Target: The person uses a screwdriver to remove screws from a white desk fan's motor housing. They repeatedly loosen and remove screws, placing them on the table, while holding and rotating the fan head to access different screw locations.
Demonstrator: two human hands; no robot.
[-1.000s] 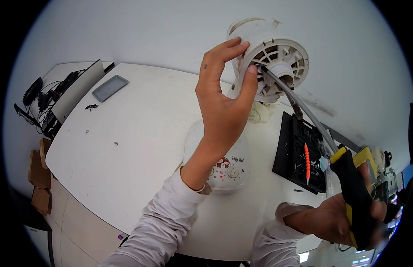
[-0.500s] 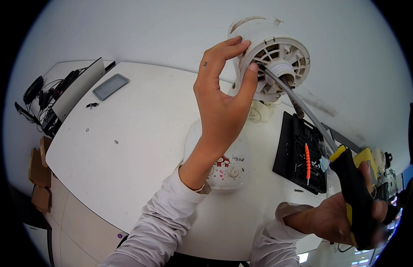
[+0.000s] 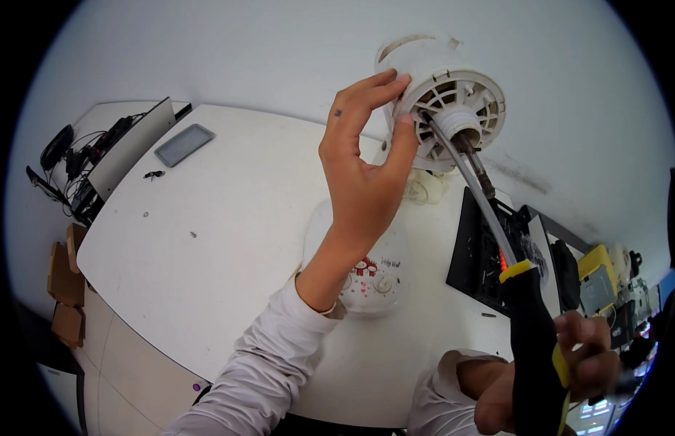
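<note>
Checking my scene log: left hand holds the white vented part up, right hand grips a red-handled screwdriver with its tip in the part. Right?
One thing is off: the screwdriver handle is black and yellow, not red, as the head view shows. The rest holds: the left hand holds the white vented part up, and the right hand grips the screwdriver with its tip in the part.

1 head-worn fisheye view, angled down over a white table (image 3: 207, 240), hands (image 3: 366, 174) close before the lens.

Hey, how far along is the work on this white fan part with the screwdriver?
Done: the white vented fan part is lifted off the table, gripped by the left hand. In hand: the right hand holds a black-and-yellow screwdriver, tip at the hub. Left: whatever fastener sits there; I cannot tell if it is loose.
</note>
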